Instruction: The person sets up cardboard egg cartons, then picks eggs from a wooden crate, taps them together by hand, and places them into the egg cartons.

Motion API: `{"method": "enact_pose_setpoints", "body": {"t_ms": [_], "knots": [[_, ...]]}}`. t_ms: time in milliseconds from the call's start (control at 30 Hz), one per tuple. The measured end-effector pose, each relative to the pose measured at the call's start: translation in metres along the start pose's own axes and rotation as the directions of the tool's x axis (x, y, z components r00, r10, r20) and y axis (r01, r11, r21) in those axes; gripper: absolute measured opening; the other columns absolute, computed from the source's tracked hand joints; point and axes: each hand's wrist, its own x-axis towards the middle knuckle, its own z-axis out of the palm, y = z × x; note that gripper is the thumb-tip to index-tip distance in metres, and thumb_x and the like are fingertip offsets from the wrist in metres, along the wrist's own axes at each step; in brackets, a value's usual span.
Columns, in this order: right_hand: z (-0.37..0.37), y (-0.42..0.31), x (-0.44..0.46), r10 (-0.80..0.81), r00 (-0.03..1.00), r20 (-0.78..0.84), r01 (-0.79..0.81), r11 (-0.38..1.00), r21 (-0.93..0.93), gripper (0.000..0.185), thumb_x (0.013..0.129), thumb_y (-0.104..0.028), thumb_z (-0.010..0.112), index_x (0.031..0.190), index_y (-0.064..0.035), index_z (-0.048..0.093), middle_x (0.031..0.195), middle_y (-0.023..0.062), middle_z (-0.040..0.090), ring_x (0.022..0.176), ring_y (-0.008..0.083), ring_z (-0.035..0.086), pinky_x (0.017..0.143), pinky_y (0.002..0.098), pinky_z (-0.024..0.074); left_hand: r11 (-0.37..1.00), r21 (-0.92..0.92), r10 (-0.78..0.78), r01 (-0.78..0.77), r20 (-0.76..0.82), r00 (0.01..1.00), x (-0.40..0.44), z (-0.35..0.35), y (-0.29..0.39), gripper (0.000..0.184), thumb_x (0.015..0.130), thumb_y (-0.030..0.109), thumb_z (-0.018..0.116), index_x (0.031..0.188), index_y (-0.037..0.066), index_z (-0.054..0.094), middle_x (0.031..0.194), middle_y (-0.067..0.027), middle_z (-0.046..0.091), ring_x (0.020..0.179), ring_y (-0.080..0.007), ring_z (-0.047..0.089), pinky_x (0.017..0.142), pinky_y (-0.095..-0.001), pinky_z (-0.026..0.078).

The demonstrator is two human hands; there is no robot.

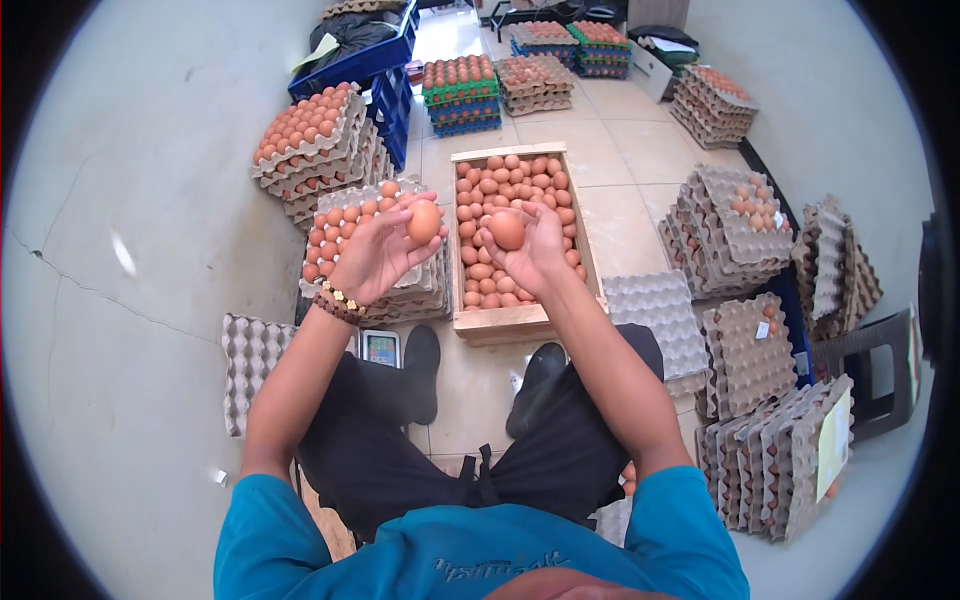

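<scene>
My left hand holds a brown egg in its fingertips, raised near the left side of a wooden crate. In my right hand is a second brown egg, held up above the crate. Many loose brown eggs fill the crate, which stands on the floor in front of my feet. Left of it, partly behind my left hand and wrist, is a stack of grey cardboard trays whose top tray carries rows of eggs.
Stacked egg trays stand at the back left beside blue plastic crates. Green and blue trays of eggs are farther back. On the right are more tray stacks and a bare tray. A small device with a screen lies near my left foot.
</scene>
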Motion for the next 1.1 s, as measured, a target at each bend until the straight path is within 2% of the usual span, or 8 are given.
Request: {"method": "enact_pose_setpoints", "body": {"t_ms": [167,533,667,800,1000,1033,1067,1100], "knots": [[0.028,-0.009,-0.011,-0.059,0.958,0.280,0.029,0.994,0.109,0.052,0.094,-0.019,0.032,0.138,0.0090,0.035,0.137,0.0232,0.039,0.122,0.0377,0.048,0.107,0.0499,0.0425,0.966,-0.257,0.010,-0.020,-0.039,0.999,0.037,-0.004,-0.002,0.042,0.097,0.020,0.049,0.129,-0.005,0.039,0.131,-0.0261,0.046,0.118,-0.0330,0.053,0.102,-0.0400,0.049],[0.050,0.016,0.007,-0.309,0.872,0.381,0.442,0.832,-0.336,0.045,0.092,-0.006,0.058,0.133,0.0072,0.045,0.129,0.0197,0.051,0.117,0.0277,0.055,0.105,0.0425,0.0461,0.844,-0.529,0.069,-0.087,-0.054,0.996,0.043,-0.027,-0.007,0.051,0.100,0.034,0.044,0.125,-0.010,0.042,0.130,-0.0248,0.047,0.129,-0.0361,0.045,0.111,-0.0459,0.040],[0.049,0.018,0.018,-0.284,0.902,0.326,0.358,0.912,-0.197,0.041,0.088,-0.002,0.059,0.126,0.0050,0.045,0.124,0.0213,0.053,0.115,0.0292,0.058,0.103,0.0407,0.0488,0.829,-0.530,0.092,-0.179,-0.186,0.978,0.045,-0.035,-0.012,0.049,0.100,0.036,0.044,0.118,-0.010,0.047,0.124,-0.0248,0.051,0.125,-0.0356,0.049,0.108,-0.0444,0.044],[0.030,0.009,0.034,-0.035,0.972,0.233,0.082,0.978,-0.194,0.044,0.089,-0.008,0.057,0.128,0.0019,0.040,0.125,0.0178,0.050,0.114,0.0271,0.057,0.100,0.0440,0.0494,0.774,-0.536,0.111,-0.336,-0.408,0.906,0.065,-0.050,-0.036,0.035,0.097,0.034,0.046,0.093,0.000,0.055,0.095,-0.0143,0.060,0.093,-0.0257,0.062,0.082,-0.0334,0.057],[-0.022,0.064,0.102,-0.181,0.983,-0.035,0.115,0.749,-0.653,0.036,0.094,-0.016,0.054,0.127,-0.0027,0.049,0.120,0.0111,0.057,0.105,0.0203,0.058,0.093,0.0379,0.0506,0.744,-0.592,0.004,-0.309,-0.459,0.888,0.071,-0.028,-0.038,0.028,0.094,0.035,0.047,0.082,0.010,0.054,0.077,-0.0037,0.059,0.061,-0.0137,0.057,0.053,-0.0225,0.047],[-0.018,0.072,0.112,-0.127,0.987,0.100,0.161,0.761,-0.628,0.035,0.102,-0.020,0.041,0.135,-0.0097,0.046,0.131,0.0076,0.053,0.113,0.0196,0.057,0.095,0.0327,0.0486,0.780,-0.540,0.042,-0.316,-0.458,0.888,0.070,-0.026,-0.034,0.028,0.094,0.035,0.047,0.083,0.010,0.054,0.077,-0.0034,0.059,0.062,-0.0136,0.057,0.052,-0.0223,0.047],[-0.014,0.077,0.121,-0.035,0.996,0.083,0.047,0.989,-0.143,0.038,0.097,-0.018,0.047,0.134,-0.0094,0.047,0.129,0.0081,0.055,0.111,0.0201,0.058,0.095,0.0328,0.0484,0.813,-0.484,0.082,-0.323,-0.454,0.887,0.070,-0.022,-0.028,0.027,0.094,0.035,0.048,0.084,0.010,0.054,0.077,-0.0031,0.059,0.063,-0.0134,0.058,0.051,-0.0220,0.047],[0.016,0.089,0.115,0.057,0.992,0.109,-0.095,0.919,0.383,0.042,0.092,-0.017,0.054,0.133,-0.0090,0.048,0.127,0.0085,0.056,0.110,0.0207,0.058,0.094,0.0329,0.0482,0.809,-0.467,0.058,-0.357,-0.541,0.839,0.072,-0.014,-0.021,0.026,0.094,0.034,0.047,0.088,0.010,0.054,0.076,-0.0033,0.059,0.060,-0.0123,0.058,0.050,-0.0213,0.046]]}}
